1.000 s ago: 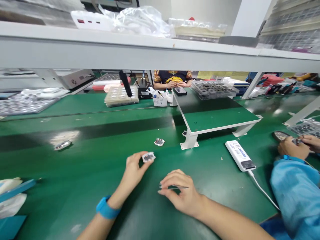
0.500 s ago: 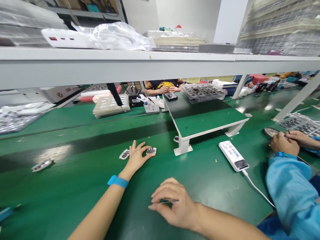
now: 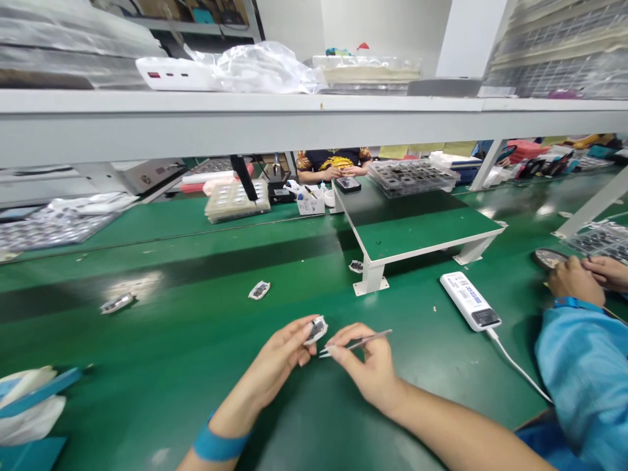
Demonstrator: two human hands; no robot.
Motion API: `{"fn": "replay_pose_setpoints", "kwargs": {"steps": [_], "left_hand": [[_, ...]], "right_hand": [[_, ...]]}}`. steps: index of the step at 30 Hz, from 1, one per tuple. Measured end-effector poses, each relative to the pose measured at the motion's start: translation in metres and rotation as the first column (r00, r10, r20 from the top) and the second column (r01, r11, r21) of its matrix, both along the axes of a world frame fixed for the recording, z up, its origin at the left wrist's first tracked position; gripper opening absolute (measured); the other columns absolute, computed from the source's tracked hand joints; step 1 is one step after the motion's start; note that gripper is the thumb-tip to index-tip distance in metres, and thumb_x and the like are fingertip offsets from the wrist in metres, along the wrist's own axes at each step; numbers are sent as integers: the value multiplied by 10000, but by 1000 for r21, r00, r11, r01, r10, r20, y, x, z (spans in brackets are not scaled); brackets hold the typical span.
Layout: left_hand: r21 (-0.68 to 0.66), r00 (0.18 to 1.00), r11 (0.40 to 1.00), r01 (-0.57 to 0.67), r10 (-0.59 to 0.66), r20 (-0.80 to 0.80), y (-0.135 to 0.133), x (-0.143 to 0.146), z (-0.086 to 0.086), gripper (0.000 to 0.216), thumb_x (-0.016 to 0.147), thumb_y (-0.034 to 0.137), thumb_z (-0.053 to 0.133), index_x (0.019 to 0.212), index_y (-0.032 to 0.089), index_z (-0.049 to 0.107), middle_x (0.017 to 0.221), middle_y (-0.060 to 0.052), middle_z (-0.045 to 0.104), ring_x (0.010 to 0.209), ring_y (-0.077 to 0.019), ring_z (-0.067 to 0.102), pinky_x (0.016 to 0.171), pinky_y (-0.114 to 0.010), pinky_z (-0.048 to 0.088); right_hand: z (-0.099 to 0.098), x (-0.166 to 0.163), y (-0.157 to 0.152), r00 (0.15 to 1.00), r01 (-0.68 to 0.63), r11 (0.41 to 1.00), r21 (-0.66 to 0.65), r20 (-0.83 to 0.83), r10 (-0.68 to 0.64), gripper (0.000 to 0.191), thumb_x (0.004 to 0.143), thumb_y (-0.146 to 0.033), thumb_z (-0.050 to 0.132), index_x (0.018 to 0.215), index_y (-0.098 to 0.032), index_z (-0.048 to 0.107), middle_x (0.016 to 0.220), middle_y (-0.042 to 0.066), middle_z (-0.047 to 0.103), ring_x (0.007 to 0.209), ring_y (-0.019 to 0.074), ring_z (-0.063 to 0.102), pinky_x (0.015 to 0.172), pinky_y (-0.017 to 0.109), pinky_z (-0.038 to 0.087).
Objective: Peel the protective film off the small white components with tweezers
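Two hands work a small electronic part (image 3: 315, 330) with tweezers (image 3: 356, 343) above a green counter (image 3: 161, 373).
The left hand (image 3: 277, 360) pinches the part between thumb and fingers, a blue wrist strap (image 3: 218, 447) at its wrist; the right hand (image 3: 367, 366) holds the tweezers, their tips just beside the part. Three similar loose parts (image 3: 259, 290) lie farther out on the counter. To the right sit a white power bank (image 3: 470, 301) and its cable, then a co-worker's hands (image 3: 574, 281) and blue sleeve (image 3: 583, 366). Ahead stands a raised green board (image 3: 417, 222) on white legs.
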State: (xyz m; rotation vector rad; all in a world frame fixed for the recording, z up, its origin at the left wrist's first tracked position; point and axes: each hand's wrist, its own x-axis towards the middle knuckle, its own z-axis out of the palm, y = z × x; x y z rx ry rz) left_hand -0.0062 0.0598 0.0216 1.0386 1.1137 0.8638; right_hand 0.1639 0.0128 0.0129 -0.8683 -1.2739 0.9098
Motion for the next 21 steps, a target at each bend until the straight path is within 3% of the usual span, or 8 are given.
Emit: {"fn": "replay_pose_setpoints", "kwargs": {"steps": [3, 6, 9, 12, 17, 21], "left_hand": [[-274, 953, 962, 12, 72, 295, -23, 0, 4, 462, 694, 436, 792, 1007, 103, 724, 748, -60, 679, 561, -112, 548, 457, -202, 376], [-349, 929, 937, -8, 136, 345, -35, 1, 2, 431, 668, 362, 827, 1009, 115, 731, 771, -68, 697, 514, -82, 503, 413, -181, 305], [-319, 946, 948, 1, 103, 308, -43, 2, 1, 467, 653, 353, 846, 1037, 124, 711, 803, -63, 695, 533, -73, 496, 430, -172, 300], [-259, 976, 966, 24, 34, 215, -49, 4, 3, 490, 642, 353, 855, 1051, 144, 684, 711, -3, 646, 540, -71, 483, 457, -172, 308], [-136, 998, 989, 57, -52, 46, -55, 9, 4, 491, 658, 364, 819, 1068, 159, 644, 618, 45, 589, 530, -96, 478, 451, -206, 297], [-94, 998, 994, 59, -60, -2, -57, 11, 1, 442, 676, 369, 784, 1041, 161, 647, 601, 49, 577, 519, -106, 465, 465, -225, 308]], "right_hand": [[-5, 0, 5, 996, 15, 994, -107, -80, -24, 46, 795, -233, 715, 799, -207, 677, 797, 36, 723, 775, 188, 693, 741, 314, 543], [-8, 0, 10, 992, 17, 985, -171, -122, -38, 70, 777, -255, 728, 773, -206, 678, 778, 22, 710, 766, 179, 679, 747, 303, 534], [-8, 0, 12, 989, -14, 975, -221, -144, -18, 91, 760, -267, 743, 766, -208, 675, 763, 11, 706, 748, 172, 674, 742, 298, 530], [-8, 0, 10, 989, -79, 969, -236, -143, 46, 99, 761, -270, 747, 785, -213, 669, 777, 8, 717, 746, 169, 680, 729, 295, 535], [-11, 0, 6, 995, -103, 978, -179, -21, 100, 81, 786, -252, 737, 826, -213, 680, 834, 27, 742, 805, 181, 698, 762, 308, 539], [-11, 0, 3, 994, -104, 986, -131, 29, 109, 58, 797, -248, 732, 810, -217, 685, 802, 35, 745, 766, 188, 705, 721, 323, 550]]}}
